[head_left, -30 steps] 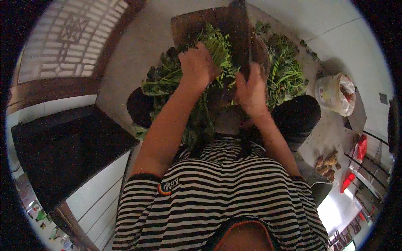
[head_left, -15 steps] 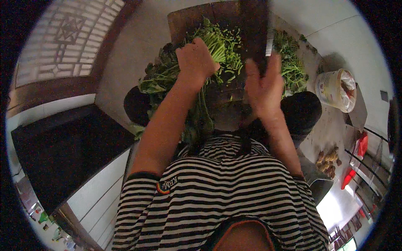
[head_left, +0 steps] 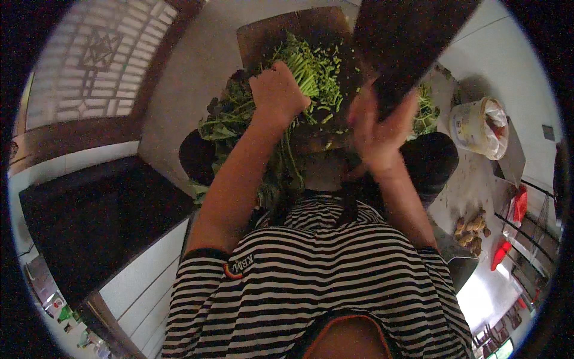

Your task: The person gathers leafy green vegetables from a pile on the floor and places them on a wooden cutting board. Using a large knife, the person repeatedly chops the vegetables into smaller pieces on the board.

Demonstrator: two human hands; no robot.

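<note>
At the board [head_left: 323, 23], left hand [head_left: 277, 93] grips green stems [head_left: 304, 73], right hand [head_left: 381, 133] a cleaver [head_left: 409, 39].

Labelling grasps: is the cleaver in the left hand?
No, the right hand holds the cleaver, while the left hand holds green stems.

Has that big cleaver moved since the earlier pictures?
Yes. The cleaver, in the right hand, has swung rightward: judged against the wooden cutting board, its blade now reaches farther beyond the board's right side.
</note>
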